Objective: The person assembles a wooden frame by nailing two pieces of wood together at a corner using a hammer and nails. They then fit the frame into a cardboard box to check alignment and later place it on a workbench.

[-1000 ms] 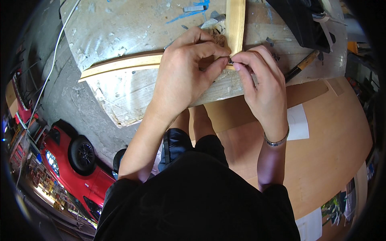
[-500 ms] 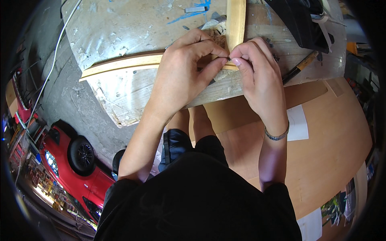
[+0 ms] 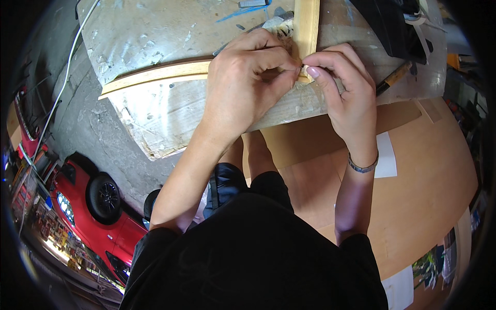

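Note:
Two pale wooden moulding strips meet in a corner on the paint-stained workbench (image 3: pixel 155 111). One strip (image 3: pixel 160 75) runs out to the left, and the other strip (image 3: pixel 308 26) points away from me. Over the corner, my left hand (image 3: pixel 240 77) is closed in a pinch, its fingertips at the joint. Opposite it, my right hand (image 3: pixel 354 93) pinches with thumb and forefinger at the end of the corner. A tiny dark bit shows between the two sets of fingertips, too small to name. Wood shavings partly show behind my left hand.
A black tool (image 3: pixel 390 31) lies at the bench's far right, with a yellow-and-black handle (image 3: pixel 395 80) nearer. A small grey strip (image 3: pixel 254 3) sits at the far edge. Brown board (image 3: pixel 413 196) stands below right. A red car (image 3: pixel 98 222) is at left.
My right hand has shifted right and slightly nearer, and its fingertips are a little farther from my left hand's. My left hand has moved slightly right, still pinched at the corner.

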The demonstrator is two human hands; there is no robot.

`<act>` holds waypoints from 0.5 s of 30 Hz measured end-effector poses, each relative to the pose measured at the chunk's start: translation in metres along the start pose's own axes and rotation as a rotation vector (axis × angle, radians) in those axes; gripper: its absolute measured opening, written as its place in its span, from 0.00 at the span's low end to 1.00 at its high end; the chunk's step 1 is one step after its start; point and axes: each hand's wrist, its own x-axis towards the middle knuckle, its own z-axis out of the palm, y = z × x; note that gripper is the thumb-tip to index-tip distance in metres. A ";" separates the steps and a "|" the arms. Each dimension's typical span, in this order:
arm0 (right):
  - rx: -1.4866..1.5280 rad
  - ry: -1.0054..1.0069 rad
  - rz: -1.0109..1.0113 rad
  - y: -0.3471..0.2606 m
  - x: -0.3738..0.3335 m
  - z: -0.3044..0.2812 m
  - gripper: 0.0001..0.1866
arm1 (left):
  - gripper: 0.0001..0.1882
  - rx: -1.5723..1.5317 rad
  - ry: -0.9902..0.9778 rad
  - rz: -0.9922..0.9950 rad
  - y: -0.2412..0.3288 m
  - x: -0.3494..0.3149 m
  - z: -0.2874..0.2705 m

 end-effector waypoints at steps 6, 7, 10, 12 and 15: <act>-0.053 -0.031 -0.059 -0.003 0.000 -0.006 0.03 | 0.05 0.019 -0.026 0.006 0.002 0.001 -0.001; -0.076 -0.053 -0.086 -0.002 0.002 -0.008 0.03 | 0.05 0.017 -0.036 0.002 0.002 0.001 -0.002; -0.108 -0.135 -0.159 0.002 0.009 -0.013 0.05 | 0.05 -0.028 -0.056 -0.041 0.003 0.002 -0.002; -0.150 -0.203 -0.163 -0.002 0.014 -0.016 0.07 | 0.05 -0.053 -0.066 -0.047 0.002 0.002 -0.002; -0.202 -0.270 -0.231 -0.001 0.019 -0.019 0.07 | 0.06 -0.111 -0.107 -0.075 0.001 0.002 -0.008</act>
